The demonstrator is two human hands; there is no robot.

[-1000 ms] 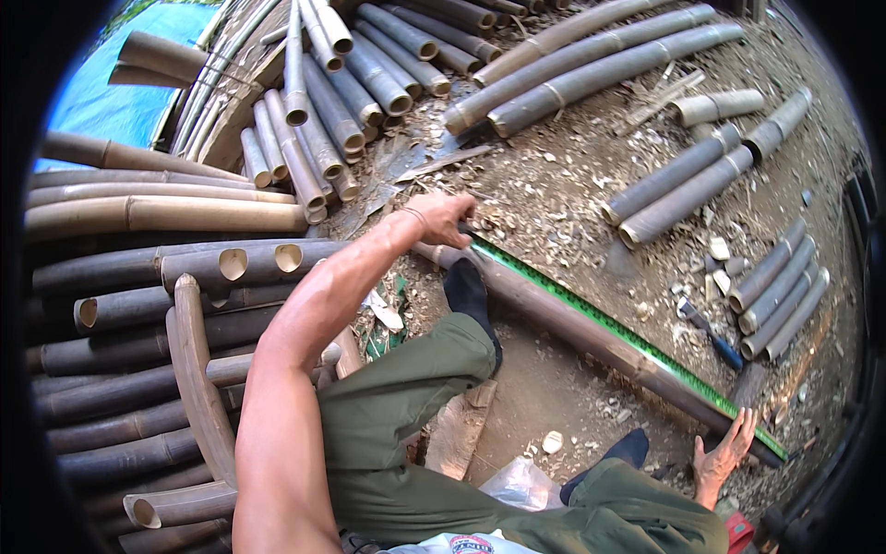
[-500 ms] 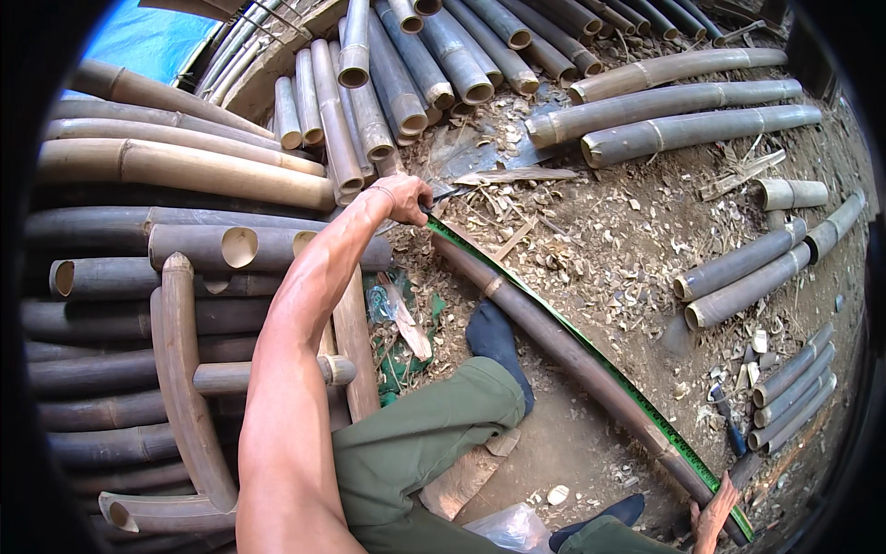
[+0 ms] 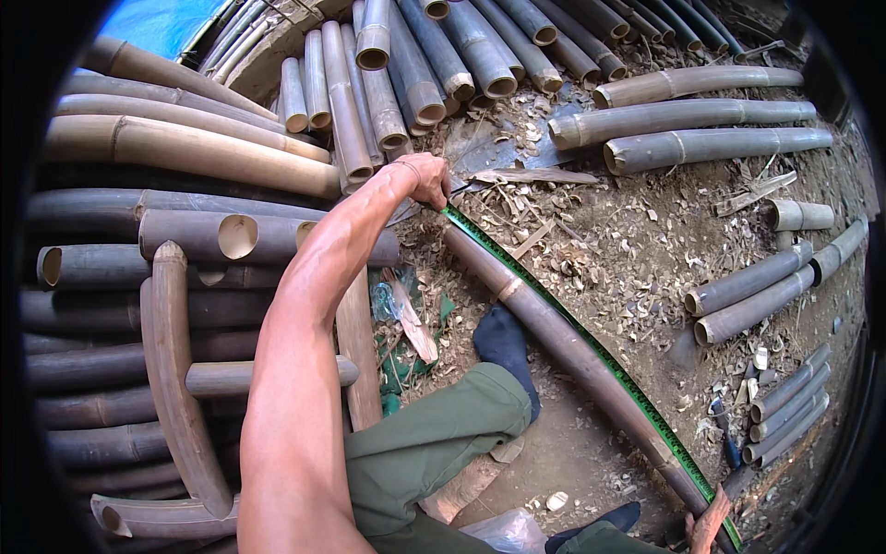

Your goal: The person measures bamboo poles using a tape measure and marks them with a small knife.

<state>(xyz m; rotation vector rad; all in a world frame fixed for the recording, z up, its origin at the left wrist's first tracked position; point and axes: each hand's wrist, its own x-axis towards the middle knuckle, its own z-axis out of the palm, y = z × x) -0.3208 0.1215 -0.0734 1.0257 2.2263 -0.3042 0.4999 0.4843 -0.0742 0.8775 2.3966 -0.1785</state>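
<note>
A long brown bamboo pole (image 3: 563, 334) slants across the ground from beyond my foot to the lower right. A green tape measure blade (image 3: 591, 343) runs along its far side, slightly bowed. My left hand (image 3: 430, 181) is closed on the tape's far end, just beyond the pole's end and apart from it; the fingers partly hide what they grip. Down at the lower right, my right hand (image 3: 707, 524) wraps round the pole's near end, with the tape passing beside its fingers.
Stacked dark bamboo poles (image 3: 92, 369) fill the left, with a jointed bamboo frame (image 3: 173, 369) on them. More cut bamboo (image 3: 443, 55) lies at the back. Short pieces (image 3: 752, 291) rest at the right near a blue-handled tool (image 3: 731, 451). Shavings (image 3: 637, 268) cover the ground.
The whole view has shifted slightly. Both hands keep their places at the two ends of the pole, and the tape still lies along it.
</note>
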